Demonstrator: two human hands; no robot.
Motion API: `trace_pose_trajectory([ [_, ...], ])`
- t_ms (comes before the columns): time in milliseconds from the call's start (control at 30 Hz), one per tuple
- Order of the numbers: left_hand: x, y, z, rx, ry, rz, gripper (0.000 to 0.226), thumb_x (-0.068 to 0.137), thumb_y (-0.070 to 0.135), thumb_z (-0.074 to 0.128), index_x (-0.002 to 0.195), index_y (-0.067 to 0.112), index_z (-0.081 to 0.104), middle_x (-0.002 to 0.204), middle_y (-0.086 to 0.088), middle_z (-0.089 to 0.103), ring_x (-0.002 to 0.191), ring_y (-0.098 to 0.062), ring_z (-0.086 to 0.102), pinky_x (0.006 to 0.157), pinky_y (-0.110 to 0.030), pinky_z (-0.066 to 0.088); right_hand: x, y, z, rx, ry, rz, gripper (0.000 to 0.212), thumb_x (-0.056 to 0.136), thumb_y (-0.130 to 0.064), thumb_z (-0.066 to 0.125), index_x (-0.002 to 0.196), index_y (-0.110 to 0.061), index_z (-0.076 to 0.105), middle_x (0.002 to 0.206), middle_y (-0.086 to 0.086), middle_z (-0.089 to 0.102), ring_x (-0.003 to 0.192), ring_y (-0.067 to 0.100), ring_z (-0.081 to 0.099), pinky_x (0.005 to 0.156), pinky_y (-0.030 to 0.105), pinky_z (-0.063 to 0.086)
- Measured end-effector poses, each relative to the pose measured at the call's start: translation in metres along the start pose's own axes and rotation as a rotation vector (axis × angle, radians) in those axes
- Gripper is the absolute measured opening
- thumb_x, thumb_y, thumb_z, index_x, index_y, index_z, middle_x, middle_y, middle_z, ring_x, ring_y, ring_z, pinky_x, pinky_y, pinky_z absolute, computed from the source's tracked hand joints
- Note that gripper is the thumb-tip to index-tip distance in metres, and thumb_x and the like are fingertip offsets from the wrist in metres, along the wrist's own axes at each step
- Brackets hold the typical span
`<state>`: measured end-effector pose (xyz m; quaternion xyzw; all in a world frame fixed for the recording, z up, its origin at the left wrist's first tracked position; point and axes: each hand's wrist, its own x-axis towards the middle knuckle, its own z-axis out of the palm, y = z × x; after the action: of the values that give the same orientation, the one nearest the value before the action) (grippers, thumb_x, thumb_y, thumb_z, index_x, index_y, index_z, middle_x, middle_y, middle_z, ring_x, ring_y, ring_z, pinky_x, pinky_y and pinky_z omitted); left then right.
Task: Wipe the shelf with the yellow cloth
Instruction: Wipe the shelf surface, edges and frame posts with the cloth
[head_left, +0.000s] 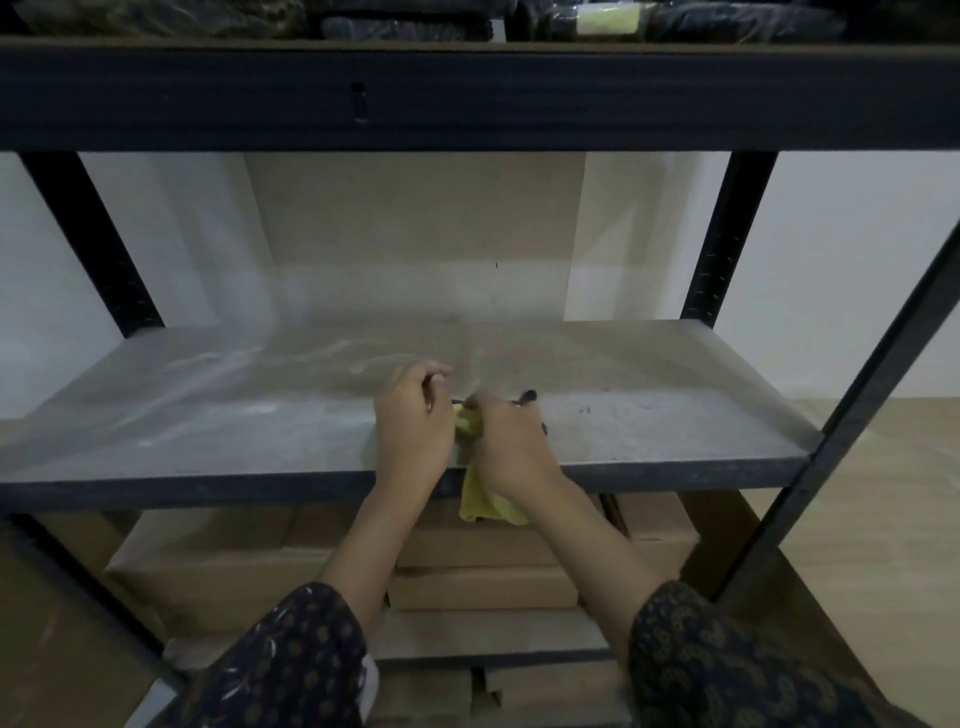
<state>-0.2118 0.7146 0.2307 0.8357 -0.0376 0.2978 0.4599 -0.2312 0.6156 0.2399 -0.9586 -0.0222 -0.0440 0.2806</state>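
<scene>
Our right hand (511, 447) is curled round one crumpled yellow cloth (485, 501), its fingertips blurred. Our left hand (415, 421) sits just beside it with its fingers curled in. We cannot tell whether it also pinches the cloth.

The cloth is bunched between our two hands at the front edge of the flat grey shelf (208, 415), and its loose end hangs down past that edge. Two dark patterned sleeves (291, 660) cover our forearms.

The shelf board looks streaked and dusty. Two black metal rear posts (727, 234) rise behind it and one black beam (467, 93) crosses above. Below we count at least four brown cardboard boxes (208, 561).
</scene>
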Motion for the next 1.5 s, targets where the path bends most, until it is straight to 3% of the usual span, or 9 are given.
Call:
trace_pose_trajectory([
  [200,0.002,0.044,0.01,-0.175,0.009,-0.019,0.02,0.098,0.018,0.043,0.106,0.016,0.061,0.105,0.002,0.063,0.095,-0.009,0.059,0.08,-0.021,0.048,0.019,0.043,-0.07,0.065,0.318,0.136,0.033,0.09,0.001,0.051,0.12,-0.011,0.046,0.112,0.02,0.056,0.117,0.038,0.043,0.095,0.05,0.045],
  [300,0.004,0.053,0.021,-0.134,-0.045,-0.035,0.018,0.098,0.018,0.044,0.104,0.016,0.061,0.101,0.003,0.063,0.088,-0.006,0.057,0.072,-0.011,0.044,0.029,0.059,-0.058,-0.107,0.156,0.192,0.033,0.091,-0.005,0.052,0.124,-0.004,0.047,0.122,0.021,0.057,0.121,0.04,0.043,0.097,0.049,0.045],
  [433,0.0,0.052,0.037,-0.04,-0.193,-0.115,0.02,0.099,0.015,0.041,0.107,0.014,0.06,0.101,0.003,0.061,0.088,-0.006,0.057,0.07,-0.011,0.041,0.027,0.056,-0.031,0.19,-0.047,0.105,0.022,0.098,-0.017,0.04,0.112,-0.006,0.053,0.108,0.015,0.062,0.109,0.035,0.052,0.092,0.041,0.045],
  [567,-0.006,0.058,0.057,0.071,-0.32,-0.168,0.027,0.1,0.016,0.037,0.118,0.009,0.057,0.115,-0.005,0.06,0.095,-0.011,0.052,0.078,-0.024,0.04,0.037,0.073,-0.061,0.535,0.102,0.158,0.024,0.096,-0.008,0.039,0.087,0.0,0.059,0.091,0.022,0.062,0.084,0.03,0.057,0.074,0.043,0.046],
  [667,-0.017,0.066,0.085,0.241,-0.506,-0.124,0.033,0.098,0.026,0.039,0.125,0.008,0.048,0.126,-0.011,0.053,0.109,-0.025,0.052,0.089,-0.036,0.044,0.043,0.112,-0.077,0.306,0.281,0.169,0.019,0.089,-0.002,0.048,0.105,-0.003,0.057,0.104,0.015,0.061,0.091,0.025,0.054,0.073,0.036,0.044],
  [800,-0.035,0.067,0.122,0.734,-0.653,0.04,0.058,0.095,0.048,0.036,0.14,0.012,0.033,0.142,-0.014,0.037,0.126,-0.035,0.036,0.104,-0.048,0.03,0.046,0.153,-0.068,-0.017,0.265,0.092,0.041,0.085,-0.002,0.055,0.125,-0.007,0.05,0.126,0.012,0.053,0.115,0.027,0.049,0.096,0.04,0.045],
  [1067,-0.034,0.039,0.106,0.849,-0.511,0.277,0.04,0.101,0.03,0.033,0.139,0.022,0.039,0.142,-0.006,0.041,0.124,-0.029,0.039,0.099,-0.042,0.033,0.041,0.176,-0.047,-0.228,0.252,0.018,0.034,0.094,-0.022,0.043,0.123,-0.008,0.053,0.122,0.011,0.056,0.112,0.029,0.051,0.1,0.041,0.04],
  [1367,-0.004,-0.034,0.013,1.169,-0.303,0.007,0.031,0.097,0.023,0.034,0.118,0.011,0.053,0.116,-0.015,0.057,0.1,-0.034,0.047,0.086,-0.041,0.039,0.041,0.176,-0.053,-0.241,0.218,0.052,0.035,0.097,-0.027,0.039,0.123,-0.009,0.053,0.125,0.013,0.054,0.118,0.032,0.047,0.107,0.045,0.034],
  [1500,-0.001,0.006,0.039,0.818,-0.179,0.095,0.025,0.092,0.017,0.049,0.11,0.008,0.064,0.107,-0.021,0.061,0.097,-0.041,0.053,0.084,-0.046,0.045,0.048,0.157,-0.051,-0.241,0.217,0.038,0.037,0.1,-0.029,0.036,0.132,-0.013,0.048,0.135,0.012,0.048,0.132,0.03,0.039,0.118,0.047,0.014],
])
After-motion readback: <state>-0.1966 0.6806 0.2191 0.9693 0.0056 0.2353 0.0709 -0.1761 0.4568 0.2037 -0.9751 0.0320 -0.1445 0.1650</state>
